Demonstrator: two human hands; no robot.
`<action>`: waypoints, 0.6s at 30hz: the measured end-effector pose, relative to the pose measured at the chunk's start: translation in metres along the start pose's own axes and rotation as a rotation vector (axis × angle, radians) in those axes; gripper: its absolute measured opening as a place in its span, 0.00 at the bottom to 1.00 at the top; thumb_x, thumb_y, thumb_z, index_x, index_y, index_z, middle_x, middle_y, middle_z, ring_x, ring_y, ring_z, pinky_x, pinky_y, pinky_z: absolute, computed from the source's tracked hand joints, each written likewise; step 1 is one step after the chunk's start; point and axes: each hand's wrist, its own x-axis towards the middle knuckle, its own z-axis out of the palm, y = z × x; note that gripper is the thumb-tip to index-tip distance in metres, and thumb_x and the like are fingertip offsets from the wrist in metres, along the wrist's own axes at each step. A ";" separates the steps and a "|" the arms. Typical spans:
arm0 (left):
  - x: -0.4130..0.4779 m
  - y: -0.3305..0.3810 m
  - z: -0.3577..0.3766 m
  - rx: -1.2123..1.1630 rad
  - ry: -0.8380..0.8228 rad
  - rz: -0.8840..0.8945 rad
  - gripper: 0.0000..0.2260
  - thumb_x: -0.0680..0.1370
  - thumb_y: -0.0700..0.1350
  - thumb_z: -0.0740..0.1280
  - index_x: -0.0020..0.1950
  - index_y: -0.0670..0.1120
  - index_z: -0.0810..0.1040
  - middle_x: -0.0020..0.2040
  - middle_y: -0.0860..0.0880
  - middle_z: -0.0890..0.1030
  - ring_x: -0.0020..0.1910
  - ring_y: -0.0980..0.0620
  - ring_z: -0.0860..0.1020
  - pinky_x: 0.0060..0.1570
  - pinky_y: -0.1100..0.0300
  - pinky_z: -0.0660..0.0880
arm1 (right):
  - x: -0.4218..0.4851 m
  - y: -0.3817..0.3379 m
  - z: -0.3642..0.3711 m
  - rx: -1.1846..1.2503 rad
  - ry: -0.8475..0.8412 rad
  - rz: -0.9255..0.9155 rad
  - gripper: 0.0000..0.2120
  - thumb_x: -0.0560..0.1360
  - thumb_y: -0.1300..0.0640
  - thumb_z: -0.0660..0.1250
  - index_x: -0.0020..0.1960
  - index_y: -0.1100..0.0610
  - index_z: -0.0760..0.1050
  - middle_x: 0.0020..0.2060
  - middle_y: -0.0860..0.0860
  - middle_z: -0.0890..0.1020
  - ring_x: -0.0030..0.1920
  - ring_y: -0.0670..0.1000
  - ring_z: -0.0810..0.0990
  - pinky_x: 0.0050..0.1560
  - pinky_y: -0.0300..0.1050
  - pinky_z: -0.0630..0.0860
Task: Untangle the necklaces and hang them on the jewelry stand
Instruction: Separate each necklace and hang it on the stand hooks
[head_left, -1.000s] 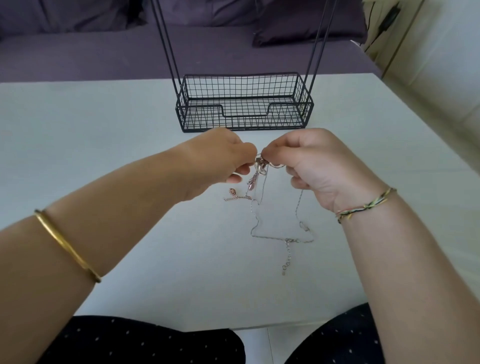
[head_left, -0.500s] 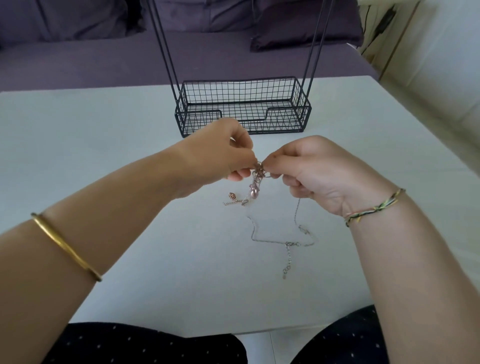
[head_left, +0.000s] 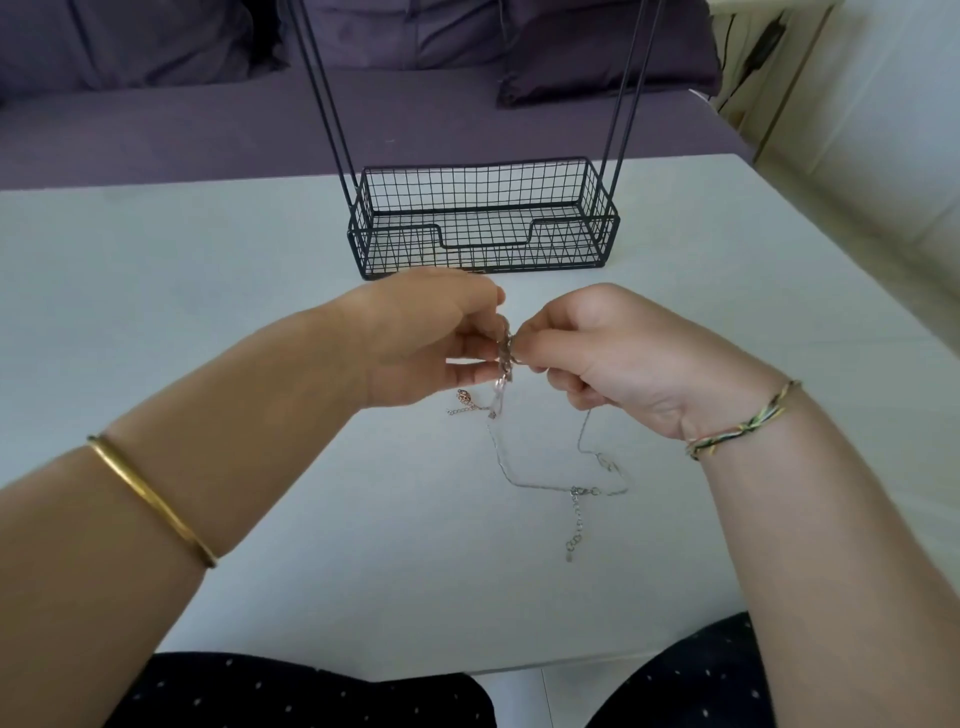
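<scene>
Above the table (head_left: 218, 322), fingers (head_left: 467, 370) of left hand (head_left: 421, 338) and right hand (head_left: 613, 358) pinch tangled necklaces (head_left: 505, 364).

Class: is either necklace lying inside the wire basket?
No, the wire basket is bare; left hand and right hand pinch the necklaces outside it.

A white table (head_left: 156, 291) stands before a purple sofa (head_left: 171, 140).

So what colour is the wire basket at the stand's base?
The wire basket is black, clearest in the head view.
</scene>
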 end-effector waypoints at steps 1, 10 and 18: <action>0.000 0.000 0.001 -0.030 -0.013 -0.029 0.10 0.75 0.32 0.55 0.39 0.45 0.68 0.31 0.48 0.72 0.31 0.51 0.71 0.41 0.58 0.75 | 0.000 0.000 -0.001 -0.015 0.020 0.003 0.08 0.74 0.62 0.64 0.36 0.60 0.73 0.29 0.53 0.68 0.31 0.51 0.64 0.29 0.41 0.62; -0.001 0.000 0.007 0.467 0.026 0.052 0.06 0.77 0.37 0.59 0.45 0.42 0.74 0.39 0.46 0.73 0.35 0.51 0.70 0.45 0.56 0.75 | -0.002 -0.004 -0.004 0.234 0.149 0.018 0.09 0.74 0.65 0.62 0.35 0.60 0.73 0.30 0.52 0.75 0.25 0.46 0.69 0.22 0.34 0.65; -0.001 0.001 0.004 0.329 0.109 0.040 0.11 0.75 0.34 0.57 0.36 0.44 0.73 0.37 0.48 0.78 0.37 0.52 0.76 0.48 0.55 0.75 | -0.002 -0.004 -0.004 0.312 0.133 -0.015 0.09 0.74 0.69 0.60 0.37 0.60 0.71 0.27 0.51 0.77 0.22 0.45 0.64 0.22 0.34 0.59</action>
